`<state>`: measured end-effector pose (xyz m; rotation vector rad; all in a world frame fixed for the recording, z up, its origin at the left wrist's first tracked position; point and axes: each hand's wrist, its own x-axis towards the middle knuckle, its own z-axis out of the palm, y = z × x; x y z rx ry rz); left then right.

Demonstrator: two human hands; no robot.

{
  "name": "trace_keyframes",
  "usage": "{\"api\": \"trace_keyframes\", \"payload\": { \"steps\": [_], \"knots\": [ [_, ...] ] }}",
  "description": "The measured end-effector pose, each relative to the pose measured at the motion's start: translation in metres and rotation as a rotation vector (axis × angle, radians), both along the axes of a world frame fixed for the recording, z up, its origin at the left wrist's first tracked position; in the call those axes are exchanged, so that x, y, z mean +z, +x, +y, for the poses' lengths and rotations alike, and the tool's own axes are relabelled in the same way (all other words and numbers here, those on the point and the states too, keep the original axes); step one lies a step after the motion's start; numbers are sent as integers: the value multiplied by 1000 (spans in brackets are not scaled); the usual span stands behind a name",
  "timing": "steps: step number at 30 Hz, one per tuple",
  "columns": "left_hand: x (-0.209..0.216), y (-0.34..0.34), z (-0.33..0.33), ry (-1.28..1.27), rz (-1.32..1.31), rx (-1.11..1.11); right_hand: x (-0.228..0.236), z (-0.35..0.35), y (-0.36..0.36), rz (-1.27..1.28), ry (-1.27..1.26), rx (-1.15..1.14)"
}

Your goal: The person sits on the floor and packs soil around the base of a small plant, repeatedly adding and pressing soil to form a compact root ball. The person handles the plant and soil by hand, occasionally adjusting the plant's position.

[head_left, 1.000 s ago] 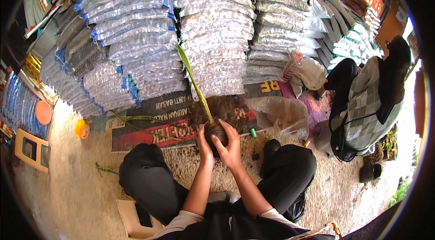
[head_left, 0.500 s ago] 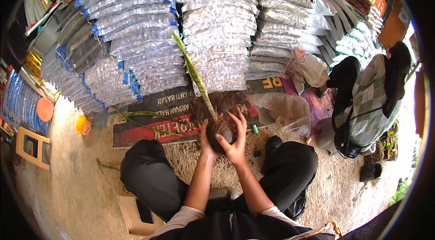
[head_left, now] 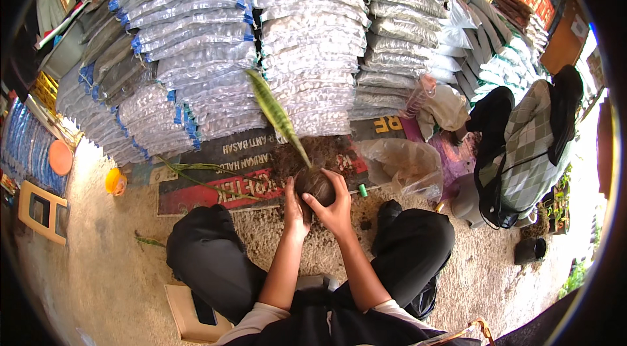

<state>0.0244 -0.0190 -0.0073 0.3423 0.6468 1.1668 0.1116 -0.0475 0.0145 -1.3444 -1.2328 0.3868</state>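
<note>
A snake plant [head_left: 277,116] with a long green leaf leans up and to the left from a round, dark root ball [head_left: 315,184]. My left hand [head_left: 297,211] is cupped against the ball's left side. From the right, my right hand [head_left: 334,207] wraps round it, thumb across the near face. Both hands hold the ball just above the ground, in front of my knees. Loose dark soil [head_left: 310,151] lies behind it on a printed banner sheet [head_left: 196,197]. More snake plant leaves [head_left: 208,167] rest on the sheet to the left.
Tall stacks of filled clear bags [head_left: 310,52] stand behind the sheet. A clear plastic bag [head_left: 408,166] and a small green cylinder [head_left: 363,190] lie to the right. Another person [head_left: 529,130] sits at far right near a black pot [head_left: 530,250]. An orange-yellow tub [head_left: 116,181] stands left.
The root ball has turned in my hands, showing a smoother, rounder top instead of stringy roots. The leaf has tipped lower and shows more of its broad face.
</note>
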Motion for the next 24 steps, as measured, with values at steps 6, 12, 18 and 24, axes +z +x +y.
{"api": "trace_keyframes", "payload": {
  "steps": [6, 12, 18, 24],
  "knots": [
    [9, -1, 5, 176, 230, -18, -4, -3, -5, 614, -24, 135],
    [-1, -5, 3, 159, -284, -209, 8, -12, -21, -86, 107, -133],
    [3, -5, -2, 49, -123, -147, 0, -11, -15, -134, 122, -111],
    [-6, -2, 5, -22, 69, -31, 4, -8, -13, -197, -9, -114]
  ]
}}
